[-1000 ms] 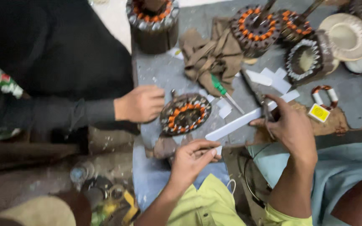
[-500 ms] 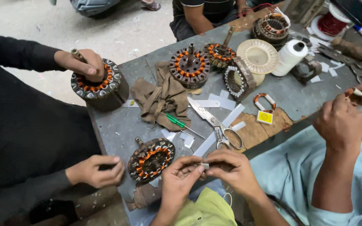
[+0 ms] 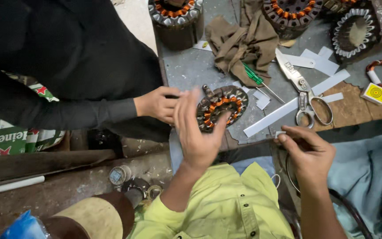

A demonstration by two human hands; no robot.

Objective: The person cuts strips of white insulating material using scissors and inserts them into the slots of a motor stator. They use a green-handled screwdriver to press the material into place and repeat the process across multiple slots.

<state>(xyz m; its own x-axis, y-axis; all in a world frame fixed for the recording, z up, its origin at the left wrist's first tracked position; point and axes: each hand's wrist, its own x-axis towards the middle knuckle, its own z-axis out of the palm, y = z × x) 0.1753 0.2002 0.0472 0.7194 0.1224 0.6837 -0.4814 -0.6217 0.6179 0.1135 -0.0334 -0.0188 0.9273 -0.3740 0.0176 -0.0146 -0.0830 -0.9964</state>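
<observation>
A round motor stator [image 3: 221, 107] with orange copper windings lies at the near edge of the grey table [image 3: 191, 66]. My left hand [image 3: 196, 129] is spread against its left side, thumb touching its lower rim, fingers blurred. A co-worker's hand [image 3: 158, 104] in a black sleeve holds the stator from the left. Below the table edge, my right hand [image 3: 309, 152] pinches a small white paper piece [image 3: 280, 133] between thumb and forefinger.
Scissors [image 3: 305, 92], a green screwdriver [image 3: 254, 76], white paper strips [image 3: 273, 117] and a brown cloth [image 3: 244, 40] lie right of the stator. More stators [image 3: 175, 15] [image 3: 357, 31] stand at the back. A yellow square card [image 3: 376, 93] lies far right.
My left hand has left the small piece and moved up-left onto the stator. My right hand still pinches the piece. The view has swung closer and leftward.
</observation>
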